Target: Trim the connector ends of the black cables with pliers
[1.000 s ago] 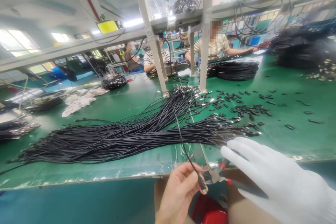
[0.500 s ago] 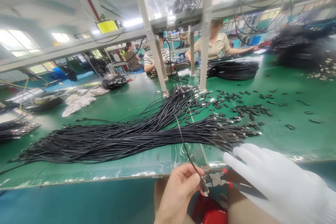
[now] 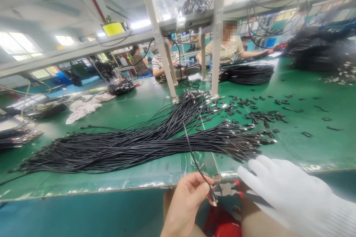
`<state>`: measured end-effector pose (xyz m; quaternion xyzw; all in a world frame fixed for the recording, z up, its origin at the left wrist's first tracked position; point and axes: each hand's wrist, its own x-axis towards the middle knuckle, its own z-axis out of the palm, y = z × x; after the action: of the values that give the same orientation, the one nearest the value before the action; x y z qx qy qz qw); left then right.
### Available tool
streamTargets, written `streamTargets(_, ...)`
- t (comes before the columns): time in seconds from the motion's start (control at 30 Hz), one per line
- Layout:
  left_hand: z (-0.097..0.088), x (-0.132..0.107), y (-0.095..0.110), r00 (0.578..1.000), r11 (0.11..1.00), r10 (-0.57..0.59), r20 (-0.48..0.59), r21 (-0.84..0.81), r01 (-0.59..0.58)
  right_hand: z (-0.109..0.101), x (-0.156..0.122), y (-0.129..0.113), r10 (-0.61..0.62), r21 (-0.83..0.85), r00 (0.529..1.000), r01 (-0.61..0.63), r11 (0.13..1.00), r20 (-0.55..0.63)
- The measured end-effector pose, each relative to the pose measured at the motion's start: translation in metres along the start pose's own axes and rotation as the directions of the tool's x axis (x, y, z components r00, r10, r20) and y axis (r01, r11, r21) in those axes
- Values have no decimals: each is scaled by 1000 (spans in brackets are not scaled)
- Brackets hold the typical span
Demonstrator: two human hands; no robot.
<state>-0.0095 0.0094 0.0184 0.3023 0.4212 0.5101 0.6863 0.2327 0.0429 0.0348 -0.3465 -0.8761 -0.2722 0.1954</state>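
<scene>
My bare left hand point(image 3: 187, 202) pinches a black cable point(image 3: 193, 155) between thumb and fingers, close to its end. A shiny metal plug point(image 3: 214, 202) pokes out below the fingertips. From there the cable runs up over the table edge to the pile of black cables point(image 3: 139, 144). In its white glove, my right hand point(image 3: 292, 189) is wrapped around a pair of pliers point(image 3: 226, 189) with red and dark handles. The pliers' jaws point left and meet the cable end beside my left fingers; whether they bite on it is hard to see.
Small black plastic pieces point(image 3: 267, 116) lie scattered on the green table point(image 3: 314, 148). Metal posts point(image 3: 218, 44) rise behind the cables. Further back are a cable coil point(image 3: 247, 73), white cloths point(image 3: 85, 108) and co-workers, one in a striped shirt point(image 3: 229, 50). Something red point(image 3: 226, 226) is below the table edge.
Both hands, with the cable end and the pliers, have shifted slightly left. The cable between hand and pile has moved a little left too. The grips look the same.
</scene>
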Motion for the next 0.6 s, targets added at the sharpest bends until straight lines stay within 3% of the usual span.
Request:
streamTargets(0.2, -5, 2, 1, 1000, 1000, 8, 28, 13, -8, 6, -1, -3, 27, 24, 997, -25, 999, -70)
streamTargets(0.33, -8, 6, -2, 1000, 999, 9, 28, -40, -7, 11, -8, -6, 26, 30, 999, -25, 999, -48)
streamTargets(0.5, 0, 9, -4, 997, 991, 27, -69, -133, -36, 27, -25, -19, 145, 76, 989, -147, 986, 24)
streamTargets(0.6, 10, 6, -1, 983, 984, 93, -157, -136, -114, 36, -32, -33, 244, 83, 967, -250, 965, 75)
